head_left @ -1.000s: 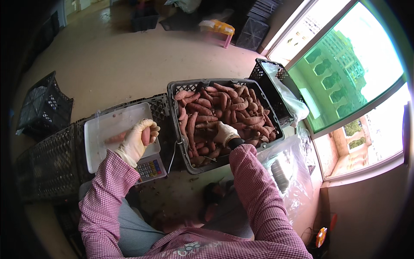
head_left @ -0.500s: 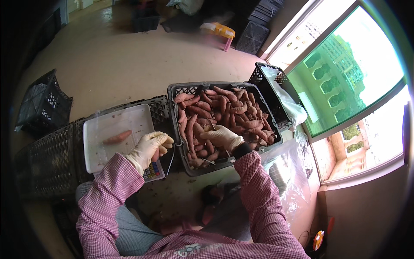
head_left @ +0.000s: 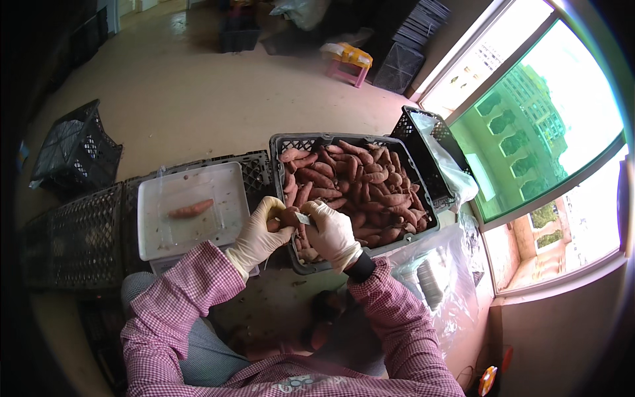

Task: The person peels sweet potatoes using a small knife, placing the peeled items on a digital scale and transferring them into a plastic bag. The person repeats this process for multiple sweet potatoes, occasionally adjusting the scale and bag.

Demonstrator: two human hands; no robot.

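In my gloved left hand (head_left: pixel 256 233), fingers wrapped round it, is a reddish sweet potato (head_left: pixel 288 216). My gloved right hand (head_left: pixel 333 233) is closed on a small knife, whose short pale blade (head_left: pixel 303 219) touches or nearly touches the sweet potato's right end; the handle is hidden in the fingers. Both hands meet over the near left corner of a black crate (head_left: pixel 324 137) heaped with sweet potatoes (head_left: pixel 374 192). Left of it, a single sweet potato (head_left: pixel 191 209) lies in a shallow white tray (head_left: pixel 144 228) scattered with small bits.
Upturned black crates (head_left: pixel 73 231) lie under and beside the tray. Another crate (head_left: pixel 440 149), lined with clear plastic, stands right of the full one, near the window (head_left: pixel 549 119). Clear plastic wrapping (head_left: pixel 450 284) covers the near right. A pink stool (head_left: pixel 347 66) stands farther back.
My hands have come together: the left moved right with the sweet potato, and the right moved slightly down and left out of the heap, bringing the blade to it. The view has shifted slightly.
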